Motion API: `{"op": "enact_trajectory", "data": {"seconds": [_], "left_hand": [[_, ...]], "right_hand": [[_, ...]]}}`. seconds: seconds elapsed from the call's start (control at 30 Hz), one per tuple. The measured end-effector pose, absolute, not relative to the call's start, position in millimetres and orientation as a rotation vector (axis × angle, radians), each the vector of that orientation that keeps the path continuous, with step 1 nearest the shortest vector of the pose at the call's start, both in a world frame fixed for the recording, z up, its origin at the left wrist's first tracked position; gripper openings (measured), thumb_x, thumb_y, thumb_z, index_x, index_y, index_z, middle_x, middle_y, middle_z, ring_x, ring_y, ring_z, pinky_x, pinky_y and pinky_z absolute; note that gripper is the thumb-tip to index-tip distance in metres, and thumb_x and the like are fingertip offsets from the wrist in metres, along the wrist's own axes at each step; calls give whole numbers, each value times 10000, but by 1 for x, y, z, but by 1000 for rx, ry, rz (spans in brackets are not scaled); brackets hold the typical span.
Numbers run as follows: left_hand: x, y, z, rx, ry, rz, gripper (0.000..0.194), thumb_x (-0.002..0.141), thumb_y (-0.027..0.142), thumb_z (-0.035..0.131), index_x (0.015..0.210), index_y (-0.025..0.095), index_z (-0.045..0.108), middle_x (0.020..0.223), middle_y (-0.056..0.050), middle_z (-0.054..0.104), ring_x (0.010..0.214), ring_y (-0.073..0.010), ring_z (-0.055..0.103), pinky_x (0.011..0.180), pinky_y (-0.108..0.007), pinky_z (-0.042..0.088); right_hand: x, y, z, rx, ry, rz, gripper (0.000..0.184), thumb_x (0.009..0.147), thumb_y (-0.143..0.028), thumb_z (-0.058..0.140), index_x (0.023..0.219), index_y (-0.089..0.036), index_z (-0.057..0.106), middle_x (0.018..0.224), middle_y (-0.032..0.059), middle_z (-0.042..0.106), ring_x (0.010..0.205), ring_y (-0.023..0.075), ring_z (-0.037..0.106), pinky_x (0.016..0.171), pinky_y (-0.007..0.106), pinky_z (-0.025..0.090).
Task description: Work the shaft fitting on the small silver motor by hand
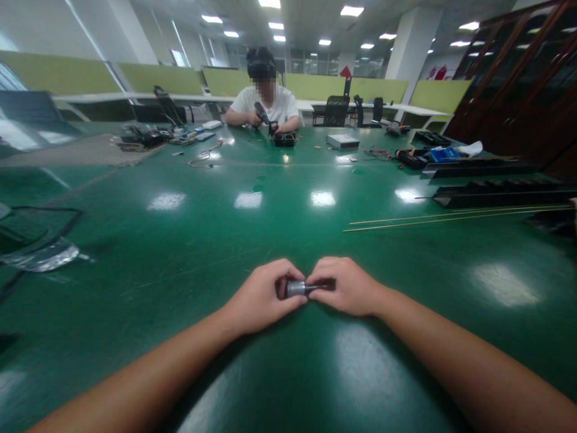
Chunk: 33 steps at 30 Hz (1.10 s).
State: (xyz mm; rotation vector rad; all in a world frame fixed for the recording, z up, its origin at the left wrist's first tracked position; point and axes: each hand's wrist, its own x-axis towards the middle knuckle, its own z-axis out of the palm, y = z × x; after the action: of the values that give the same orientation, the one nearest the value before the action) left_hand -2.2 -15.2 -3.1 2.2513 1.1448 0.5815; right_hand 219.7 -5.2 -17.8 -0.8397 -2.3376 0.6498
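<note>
Between both hands, low over the green table, lies a small silver metal cylinder (pixel 296 288) with a narrower dark shaft at its right end. My left hand (pixel 265 294) curls round the cylinder from the left, thumb below and fingers above. From the right, my right hand (pixel 349 287) pinches the dark shaft between thumb and fingers. The fingertips of the two hands almost meet. What exact kind of part this is, I cannot make out, and both its ends are partly hidden by my fingers.
Two thin brass-coloured rods (pixel 406 224) lie to the right, near long black rails (pixel 500 193). A clear plastic item (pixel 45 255) is at the left. Across the green table (pixel 202 228) a person (pixel 265 105) holds a power drill (pixel 261 112) beside a grey box (pixel 342 141).
</note>
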Motion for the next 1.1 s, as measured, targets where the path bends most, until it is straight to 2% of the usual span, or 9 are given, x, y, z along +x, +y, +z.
{"op": "enact_trajectory", "data": {"seconds": [0.73,1.1], "left_hand": [[-1,-15,-3,2253,1142,577,192,776,254,724,941,179,660,834,-6,621,718,-152,575,636,-248,427],[-5,-15,-4,2240,1148,581,200,780,285,732,929,178,653,816,-3,612,692,-146,569,614,-242,424]], "right_hand": [[225,-6,-16,-841,-2355,655,145,820,-205,694,950,-165,745,863,51,716,809,160,627,745,265,467],[233,-3,-10,-936,-2377,678,138,775,-187,697,901,-161,747,811,42,696,753,154,620,714,266,464]]}}
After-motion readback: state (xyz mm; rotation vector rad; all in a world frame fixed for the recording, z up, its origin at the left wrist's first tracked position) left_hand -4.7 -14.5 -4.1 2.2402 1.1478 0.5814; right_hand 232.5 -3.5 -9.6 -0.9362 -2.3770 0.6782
